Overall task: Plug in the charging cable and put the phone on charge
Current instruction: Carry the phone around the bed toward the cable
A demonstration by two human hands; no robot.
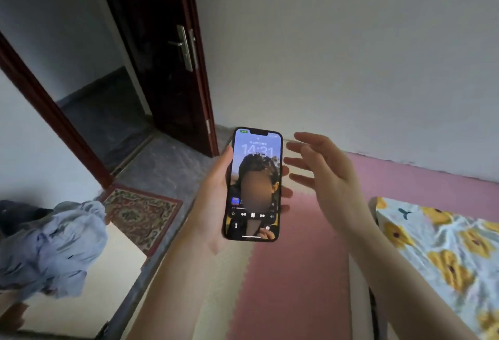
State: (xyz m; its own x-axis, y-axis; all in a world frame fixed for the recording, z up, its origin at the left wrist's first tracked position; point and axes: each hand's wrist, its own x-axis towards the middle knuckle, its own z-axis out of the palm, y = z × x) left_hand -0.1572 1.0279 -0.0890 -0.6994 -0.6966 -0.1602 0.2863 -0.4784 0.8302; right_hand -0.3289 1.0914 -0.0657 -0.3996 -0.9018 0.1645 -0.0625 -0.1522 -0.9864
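A dark phone (253, 186) is held upright in front of me, its lit lock screen reading 14:31 and facing me. My left hand (213, 196) grips it from the left, fingertips wrapping round the right edge. My right hand (326, 177) hovers just to the right of the phone, fingers spread, holding nothing and apart from the phone. No charging cable or socket shows in this view.
A dark red door (162, 51) stands open at the back left, with a patterned rug (140, 215) before it. Pink and cream foam mats (294, 272) cover the floor. A bed with a flowered sheet (442, 248) is at right; blue clothes (54, 248) lie at left.
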